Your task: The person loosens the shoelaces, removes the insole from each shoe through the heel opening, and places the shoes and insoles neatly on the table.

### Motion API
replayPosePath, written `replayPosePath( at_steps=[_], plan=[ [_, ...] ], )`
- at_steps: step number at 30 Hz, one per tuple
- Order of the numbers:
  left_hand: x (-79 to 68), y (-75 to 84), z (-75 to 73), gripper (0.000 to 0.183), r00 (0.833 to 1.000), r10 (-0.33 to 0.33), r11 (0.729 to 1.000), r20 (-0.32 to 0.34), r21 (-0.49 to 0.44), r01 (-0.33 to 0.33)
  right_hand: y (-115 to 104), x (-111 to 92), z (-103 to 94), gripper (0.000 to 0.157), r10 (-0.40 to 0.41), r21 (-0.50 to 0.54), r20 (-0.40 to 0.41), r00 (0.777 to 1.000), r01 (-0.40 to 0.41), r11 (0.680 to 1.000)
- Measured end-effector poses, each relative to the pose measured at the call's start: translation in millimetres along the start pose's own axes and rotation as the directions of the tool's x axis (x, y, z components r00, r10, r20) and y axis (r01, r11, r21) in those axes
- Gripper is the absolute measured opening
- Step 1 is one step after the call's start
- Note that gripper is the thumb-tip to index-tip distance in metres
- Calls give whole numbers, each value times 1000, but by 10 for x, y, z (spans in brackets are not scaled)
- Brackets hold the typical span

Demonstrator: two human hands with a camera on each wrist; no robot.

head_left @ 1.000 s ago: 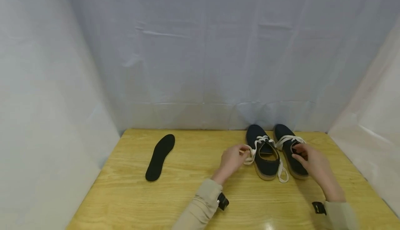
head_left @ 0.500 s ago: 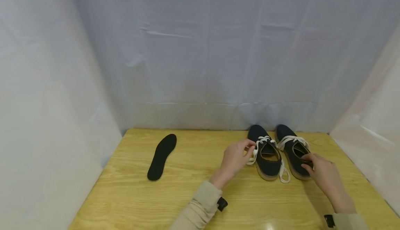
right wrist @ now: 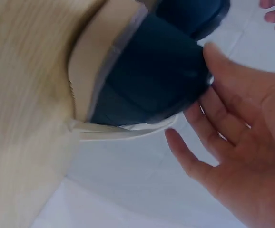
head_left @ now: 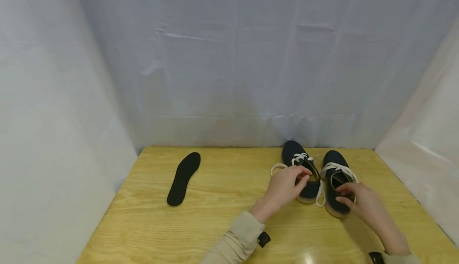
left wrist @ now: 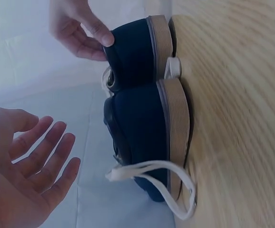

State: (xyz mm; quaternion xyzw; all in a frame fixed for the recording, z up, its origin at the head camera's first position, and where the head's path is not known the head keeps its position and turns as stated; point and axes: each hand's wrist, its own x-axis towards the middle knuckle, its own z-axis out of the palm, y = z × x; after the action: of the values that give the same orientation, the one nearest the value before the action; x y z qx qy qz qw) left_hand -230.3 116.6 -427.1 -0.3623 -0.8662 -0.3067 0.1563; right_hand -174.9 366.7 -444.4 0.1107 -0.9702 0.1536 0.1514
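Note:
Two dark navy lace-up shoes with white laces stand on the wooden table, toes toward the back. Over the left shoe [head_left: 292, 152] hovers my left hand [head_left: 283, 186]; in the left wrist view its fingers are loosely spread and hold nothing, apart from that shoe's heel [left wrist: 140, 118]. My right hand [head_left: 363, 200] pinches the heel collar of the right shoe [head_left: 335, 160], thumb outside and fingers at the opening, as the right wrist view shows at the shoe's heel [right wrist: 147, 71]. A loose white lace [left wrist: 175, 168] loops out from the left shoe's side.
A black insole [head_left: 184, 179] lies flat on the left part of the wooden table [head_left: 143, 232]. Pale sheeting [head_left: 229, 76] hangs behind the table and along both sides. Another lace loop [head_left: 320, 196] lies between the shoes.
My left hand has left the white lace and moved right over the left shoe. The right shoe has shifted toward me and a little away from the left one, with my right hand on its heel.

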Motion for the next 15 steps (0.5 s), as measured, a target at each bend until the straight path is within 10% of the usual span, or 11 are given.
replayPosePath(
  at_steps=[10, 15],
  plan=[
    [33, 178, 193, 20, 996, 49, 996, 76, 75, -55, 120, 196, -24, 19, -38, 50, -204, 978, 49, 998],
    [79, 260, 336, 29, 986, 71, 989, 150, 115, -88, 298, 363, 27, 30, 4, 43, -150, 989, 3, 999]
  ],
)
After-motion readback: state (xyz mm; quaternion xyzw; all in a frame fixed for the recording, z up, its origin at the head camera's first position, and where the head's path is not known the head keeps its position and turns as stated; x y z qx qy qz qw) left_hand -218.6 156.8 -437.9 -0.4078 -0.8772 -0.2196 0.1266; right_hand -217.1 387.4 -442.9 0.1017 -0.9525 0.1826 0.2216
